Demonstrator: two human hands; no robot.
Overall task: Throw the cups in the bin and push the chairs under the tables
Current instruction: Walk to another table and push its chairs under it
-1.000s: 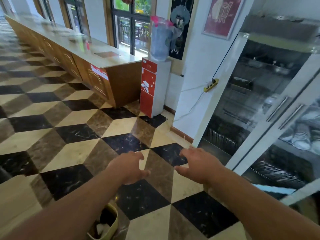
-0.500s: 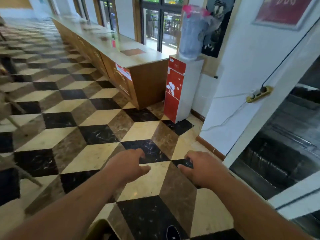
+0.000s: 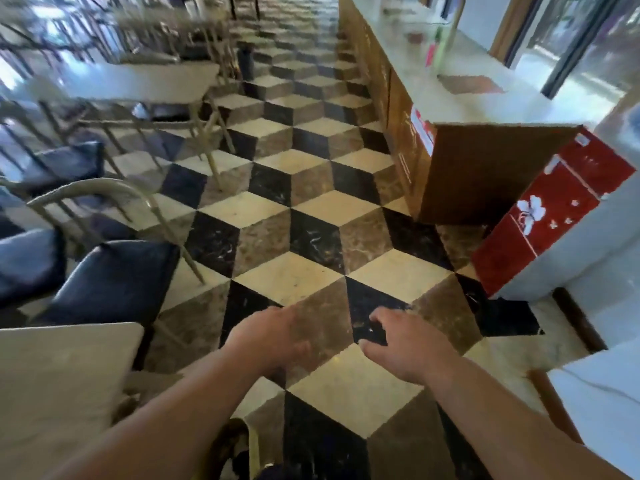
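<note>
My left hand (image 3: 273, 336) and right hand (image 3: 398, 344) hung empty, fingers loose. The pale-framed chair with a black cushion (image 3: 114, 271) stood at left frame; it looked light but stiff, best pushed by its curved backrest.

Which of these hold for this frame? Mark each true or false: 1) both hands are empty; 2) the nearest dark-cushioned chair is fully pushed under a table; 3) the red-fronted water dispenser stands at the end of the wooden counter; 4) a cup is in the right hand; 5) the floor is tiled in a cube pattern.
1) True: the left hand and the right hand hold nothing.
2) False: the dark-cushioned chair stands out in the aisle, its seat uncovered, beside the near table.
3) True: the water dispenser stands against the end of the wooden counter.
4) False: no cup is in the right hand, its fingers spread.
5) True: the floor shows cream, brown and black cubes.
</note>
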